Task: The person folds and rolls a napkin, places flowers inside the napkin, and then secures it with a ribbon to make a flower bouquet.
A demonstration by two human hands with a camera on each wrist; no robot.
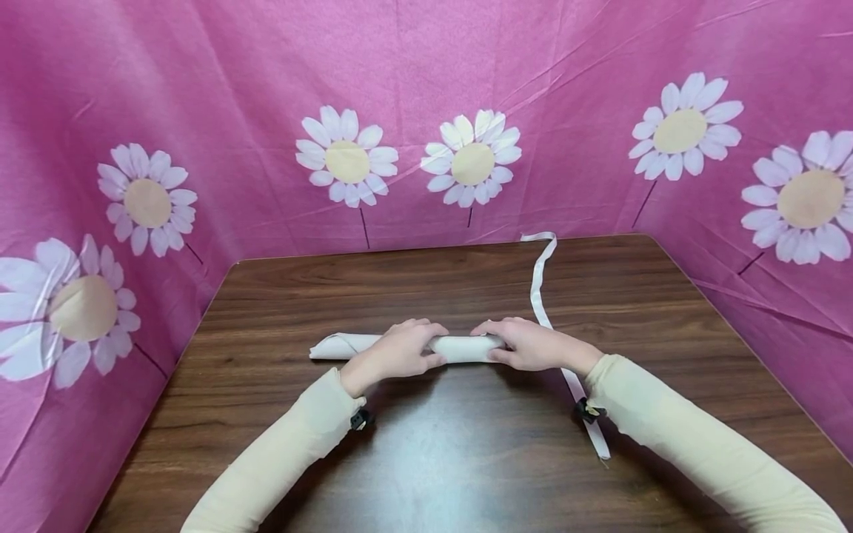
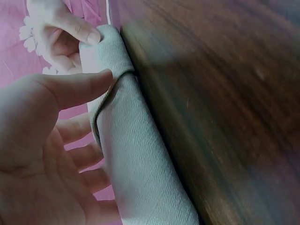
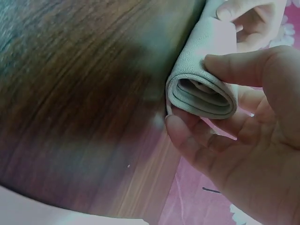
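Both sets of fingers [image 2: 72, 129] [image 3: 183, 133] around a pale cloth roll [image 1: 466, 349] (some tips hidden behind it).

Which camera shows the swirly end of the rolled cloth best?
The right wrist view, because it looks into the rolled cloth and shows its coiled layers. In the head view, the right hand hides that end; the left wrist view shows only the cloth's side.

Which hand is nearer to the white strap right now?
Right. The right hand holds the right end of the roll, with the strap passing beneath it; contact is unclear. The left hand grips the roll nearer its middle, left of the strap.
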